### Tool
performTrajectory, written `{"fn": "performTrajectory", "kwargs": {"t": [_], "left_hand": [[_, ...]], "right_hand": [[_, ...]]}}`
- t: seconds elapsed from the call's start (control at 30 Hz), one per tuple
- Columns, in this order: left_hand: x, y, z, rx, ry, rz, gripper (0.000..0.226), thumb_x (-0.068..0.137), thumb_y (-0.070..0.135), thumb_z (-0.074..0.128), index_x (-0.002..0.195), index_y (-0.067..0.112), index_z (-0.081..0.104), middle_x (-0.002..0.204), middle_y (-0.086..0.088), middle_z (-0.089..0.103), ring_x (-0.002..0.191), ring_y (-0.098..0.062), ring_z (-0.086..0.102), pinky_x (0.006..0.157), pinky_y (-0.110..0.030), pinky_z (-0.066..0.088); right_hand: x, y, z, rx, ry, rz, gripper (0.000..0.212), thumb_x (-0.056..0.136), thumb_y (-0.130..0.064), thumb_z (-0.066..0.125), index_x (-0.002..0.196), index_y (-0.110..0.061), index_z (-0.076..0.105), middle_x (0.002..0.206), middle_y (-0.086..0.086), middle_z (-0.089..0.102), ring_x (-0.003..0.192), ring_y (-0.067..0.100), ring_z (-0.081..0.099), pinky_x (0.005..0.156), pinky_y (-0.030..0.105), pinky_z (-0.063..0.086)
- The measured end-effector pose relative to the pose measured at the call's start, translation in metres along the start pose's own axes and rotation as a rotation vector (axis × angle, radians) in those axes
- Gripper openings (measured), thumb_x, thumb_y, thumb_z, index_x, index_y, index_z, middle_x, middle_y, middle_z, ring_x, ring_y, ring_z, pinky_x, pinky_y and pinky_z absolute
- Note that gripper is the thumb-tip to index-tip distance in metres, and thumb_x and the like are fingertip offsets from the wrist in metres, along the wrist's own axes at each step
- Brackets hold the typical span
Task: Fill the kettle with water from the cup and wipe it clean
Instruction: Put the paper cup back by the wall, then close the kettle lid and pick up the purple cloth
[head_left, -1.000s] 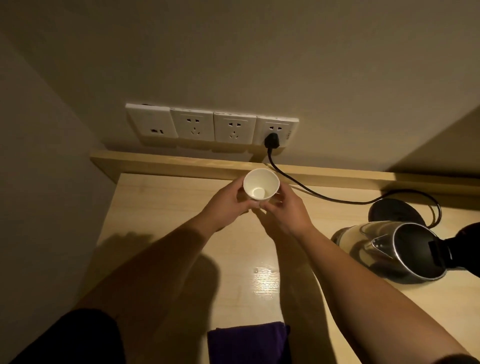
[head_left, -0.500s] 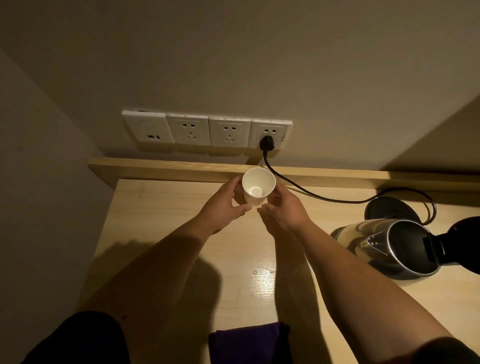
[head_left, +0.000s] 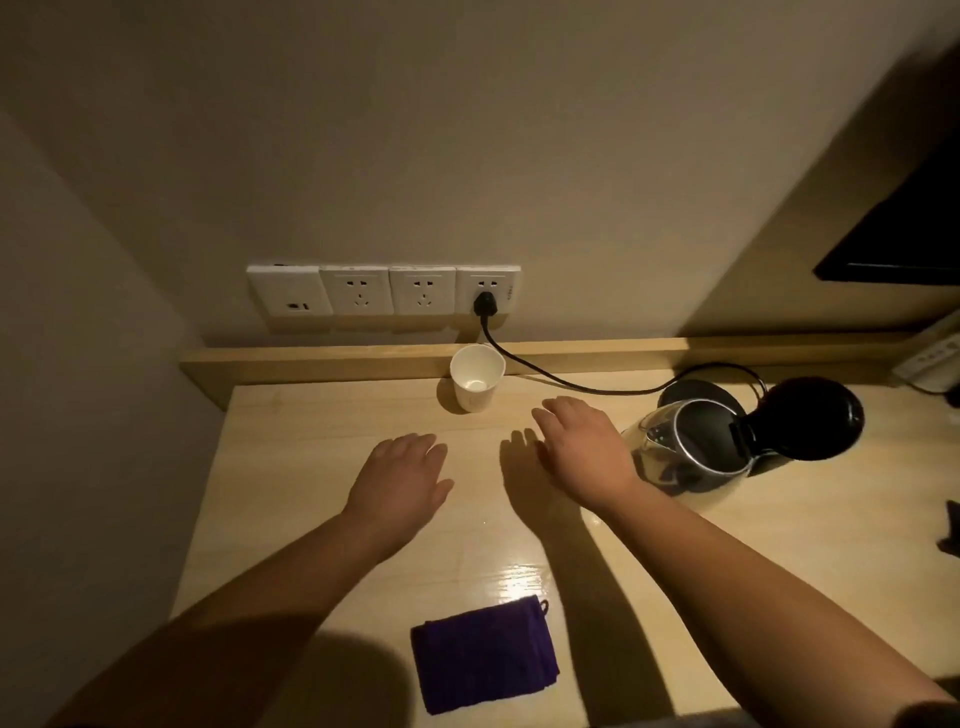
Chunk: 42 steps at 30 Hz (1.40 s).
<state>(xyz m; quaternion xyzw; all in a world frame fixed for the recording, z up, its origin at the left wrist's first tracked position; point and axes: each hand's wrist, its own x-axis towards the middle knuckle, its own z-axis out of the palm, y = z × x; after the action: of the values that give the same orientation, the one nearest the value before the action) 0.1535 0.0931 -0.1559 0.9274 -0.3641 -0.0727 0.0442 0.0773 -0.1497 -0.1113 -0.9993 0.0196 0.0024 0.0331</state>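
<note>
A white paper cup (head_left: 475, 378) stands upright at the back of the wooden table (head_left: 291, 467), against the raised ledge. My left hand (head_left: 402, 478) hovers flat and empty in front of it, fingers apart. My right hand (head_left: 579, 447) is also empty and spread, between the cup and the kettle (head_left: 691, 452). The steel kettle stands at the right with its black lid (head_left: 810, 418) swung open. A folded purple cloth (head_left: 485, 654) lies at the near edge of the table.
The kettle's black base (head_left: 698, 392) sits behind the kettle, its cord (head_left: 561, 382) running along the ledge to a plug in the wall sockets (head_left: 384, 291). A dark screen (head_left: 904, 244) hangs at the upper right. A wall closes the left side.
Both hands held the cup in the air before. The cup now stands on the table by the ledge, and both hands have let go and drawn back toward me.
</note>
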Motion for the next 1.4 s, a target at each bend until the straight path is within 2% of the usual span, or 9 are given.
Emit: {"fn": "performTrajectory", "kwargs": {"t": [0.27,0.4,0.7,0.83,0.97,1.07,1.2,1.27,1.4], "left_hand": [[-0.033,0.087,-0.007,-0.276,0.019,-0.041,0.055,0.098,0.051,0.037,0.147,0.026,0.034,0.151,0.005,0.037,0.137,-0.014,0.031,0.111,-0.031,0.022],[-0.033,0.126,-0.01,-0.325,0.042,0.013,0.054,0.099,0.051,0.036,0.147,0.026,0.035,0.15,0.007,0.04,0.135,-0.013,0.033,0.109,-0.029,0.022],[0.0,0.219,-0.031,-0.335,0.138,-0.013,0.061,0.098,0.04,0.047,0.151,0.021,0.024,0.157,0.0,0.027,0.14,-0.019,0.027,0.111,-0.035,0.028],[0.028,0.242,-0.035,-0.217,0.141,-0.073,0.068,0.097,0.038,0.049,0.153,0.02,0.015,0.161,-0.001,0.013,0.144,-0.02,0.018,0.113,-0.036,0.023],[0.05,0.252,-0.038,-0.124,0.116,-0.068,0.07,0.095,0.034,0.049,0.154,0.018,0.013,0.162,-0.002,0.008,0.145,-0.02,0.016,0.113,-0.036,0.024],[0.057,0.255,-0.036,-0.088,0.061,-0.053,0.072,0.095,0.033,0.049,0.154,0.018,0.011,0.162,-0.003,0.007,0.146,-0.02,0.014,0.113,-0.036,0.022],[0.057,0.258,-0.034,-0.07,0.086,-0.058,0.069,0.093,0.031,0.053,0.152,0.016,0.02,0.158,-0.005,0.022,0.142,-0.021,0.023,0.112,-0.035,0.025],[0.052,0.263,-0.031,-0.039,0.13,-0.057,0.067,0.091,0.031,0.055,0.149,0.015,0.025,0.154,-0.006,0.03,0.138,-0.021,0.03,0.11,-0.035,0.029],[0.042,0.27,-0.016,0.005,0.151,-0.066,0.074,0.092,0.034,0.055,0.152,0.017,0.016,0.158,-0.006,0.021,0.144,-0.023,0.02,0.114,-0.039,0.022]], "right_hand": [[-0.089,0.012,-0.03,0.125,0.127,0.1,0.035,0.092,-0.028,0.061,0.123,-0.013,0.065,0.129,0.01,0.063,0.119,0.028,0.056,0.098,0.046,0.048],[-0.13,0.03,-0.026,0.309,0.175,0.223,0.023,0.093,-0.024,0.062,0.112,-0.015,0.07,0.109,0.003,0.069,0.096,0.021,0.063,0.075,0.028,0.048],[-0.194,0.132,-0.043,0.743,0.242,0.613,0.02,0.098,-0.027,0.053,0.081,-0.026,0.065,0.074,-0.007,0.065,0.07,0.011,0.059,0.057,0.025,0.044],[-0.185,0.165,-0.062,0.856,0.359,0.656,0.011,0.099,-0.035,0.051,0.097,-0.029,0.061,0.094,-0.008,0.064,0.085,0.006,0.06,0.063,0.018,0.042],[-0.161,0.178,-0.073,0.908,0.416,0.638,0.047,0.1,-0.044,0.045,0.14,-0.018,0.046,0.135,0.002,0.05,0.119,0.016,0.052,0.093,0.034,0.049],[-0.143,0.176,-0.076,0.906,0.36,0.592,0.058,0.102,-0.046,0.039,0.151,-0.016,0.031,0.154,0.006,0.037,0.137,0.023,0.039,0.109,0.039,0.036],[-0.13,0.176,-0.073,0.997,0.373,0.599,0.053,0.104,-0.042,0.035,0.15,-0.017,0.035,0.148,0.006,0.047,0.137,0.024,0.04,0.111,0.039,0.036],[-0.127,0.177,-0.072,1.047,0.395,0.575,0.047,0.104,-0.041,0.036,0.146,-0.02,0.043,0.136,0.001,0.055,0.129,0.021,0.048,0.099,0.033,0.043],[-0.12,0.18,-0.075,1.023,0.389,0.517,0.046,0.103,-0.039,0.039,0.144,-0.021,0.047,0.137,0.003,0.057,0.127,0.019,0.05,0.094,0.028,0.042]]}}
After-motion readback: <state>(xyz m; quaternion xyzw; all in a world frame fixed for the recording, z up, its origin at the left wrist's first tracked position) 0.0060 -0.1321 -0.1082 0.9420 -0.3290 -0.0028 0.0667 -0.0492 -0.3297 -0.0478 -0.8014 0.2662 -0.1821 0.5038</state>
